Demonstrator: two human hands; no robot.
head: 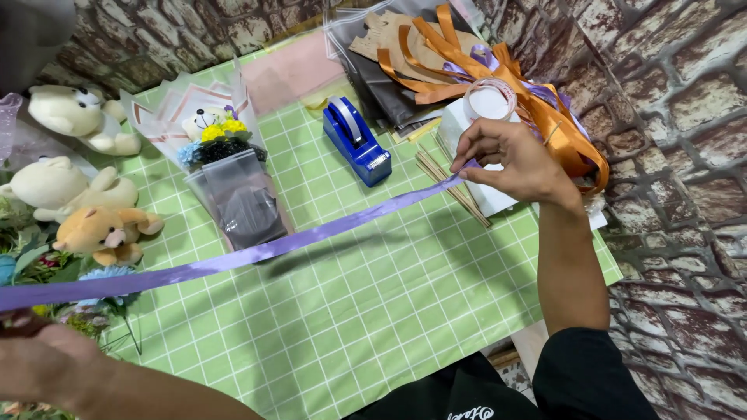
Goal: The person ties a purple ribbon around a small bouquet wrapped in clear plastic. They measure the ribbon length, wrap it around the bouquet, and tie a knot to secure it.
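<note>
A long purple ribbon stretches taut across the green checked tablecloth, from lower left to upper right. My right hand pinches its right end above a white box. My left hand, at the lower left edge, holds the other end; its fingers are mostly out of view. A blue tape dispenser sits just beyond the ribbon's middle.
A small wrapped bouquet with a toy bear lies left of the dispenser. Three plush bears and artificial flowers sit at the left. Orange ribbons, a clear tape roll, wooden sticks and wrapping sheets pile at the back right. Brick wall surrounds the table.
</note>
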